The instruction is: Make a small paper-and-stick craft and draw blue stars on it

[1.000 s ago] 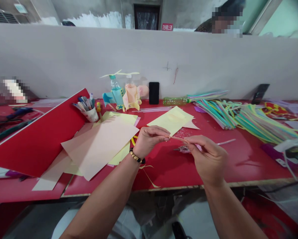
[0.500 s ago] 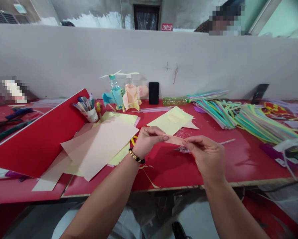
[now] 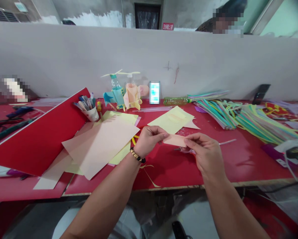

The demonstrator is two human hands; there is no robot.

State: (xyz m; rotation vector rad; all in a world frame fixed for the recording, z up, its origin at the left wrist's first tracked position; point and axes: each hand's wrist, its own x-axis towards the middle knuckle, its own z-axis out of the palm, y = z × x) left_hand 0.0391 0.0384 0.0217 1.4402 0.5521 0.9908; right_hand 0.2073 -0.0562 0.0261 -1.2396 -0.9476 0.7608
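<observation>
A small strip of pale peach paper (image 3: 174,140) is stretched between my two hands above the red table. My left hand (image 3: 150,141), with a beaded bracelet at the wrist, pinches its left end between thumb and fingers. At the other end, my right hand (image 3: 206,153) grips the strip the same way. Behind and below the paper lies a pair of scissors (image 3: 187,150), mostly hidden by my right hand. Thin yellow paper offcuts (image 3: 150,177) rest near the table's front edge.
Large peach sheets (image 3: 101,142) lie to the left, beside a pen cup (image 3: 92,114) and a leaning red board (image 3: 46,139). Yellow paper (image 3: 172,124), two bottle helicopters (image 3: 124,94), a phone (image 3: 154,93) and a green bottle (image 3: 176,101) are farther back. Pipe cleaners (image 3: 215,111) spread right.
The paper strip has turned so that more of its face shows, still held at both ends. The phone's screen, dark before, is now lit.
</observation>
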